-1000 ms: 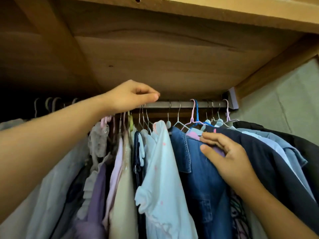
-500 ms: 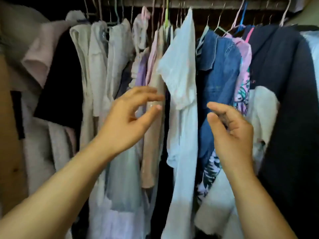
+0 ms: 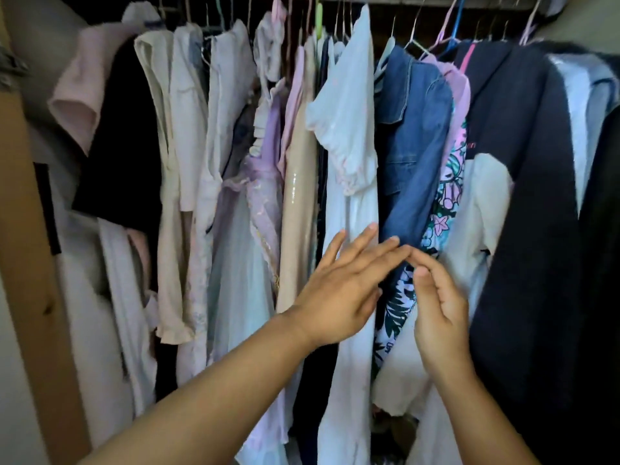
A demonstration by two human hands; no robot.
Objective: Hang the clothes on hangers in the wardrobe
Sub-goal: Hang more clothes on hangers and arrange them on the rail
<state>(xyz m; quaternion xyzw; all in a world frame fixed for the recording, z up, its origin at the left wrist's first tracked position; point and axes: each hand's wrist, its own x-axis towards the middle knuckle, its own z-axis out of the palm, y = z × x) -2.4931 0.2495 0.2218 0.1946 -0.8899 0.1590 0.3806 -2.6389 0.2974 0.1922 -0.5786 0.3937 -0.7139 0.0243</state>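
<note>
Many garments hang on hangers from the rail (image 3: 419,1) along the top. In the middle are a pale blue dress (image 3: 352,129), a denim jacket (image 3: 412,129) and a pink floral garment (image 3: 448,189), with a navy jacket (image 3: 526,169) to their right. My left hand (image 3: 339,293) has straight spread fingers in front of the pale blue dress and the denim sleeve. My right hand (image 3: 439,310) is beside it with loosely curled fingers and holds nothing. The fingertips of the two hands meet in front of the floral garment.
Further left hang a beige garment (image 3: 298,203), a lilac dress (image 3: 255,203), white shirts (image 3: 188,129), a black top (image 3: 124,146) and a pink top (image 3: 77,95). The wardrobe's wooden side post (image 3: 30,263) stands at the far left.
My left hand has come down from the rail and my right hand from the denim collar. Both now meet lower, at mid-garment height. The view has tilted down.
</note>
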